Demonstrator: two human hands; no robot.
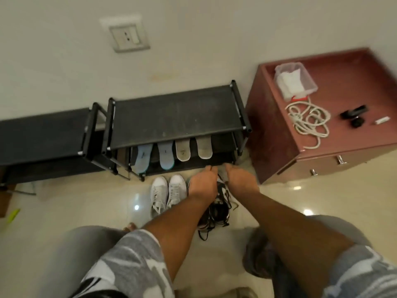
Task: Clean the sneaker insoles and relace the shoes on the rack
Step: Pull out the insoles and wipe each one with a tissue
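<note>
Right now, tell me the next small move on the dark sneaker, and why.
Probably pull the black lace taut: the left hand seems to pinch it above the dark sneaker, the right hand is beside it, and slack lace trails on the floor.

Soft warm light, floor (86, 207) glare, blurred edges.

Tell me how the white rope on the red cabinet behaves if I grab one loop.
The white rope looks floppy: it lies in loose, overlapping loops, so lifting one would probably drag the others. A loop near the cabinet edge might slip off.
</note>
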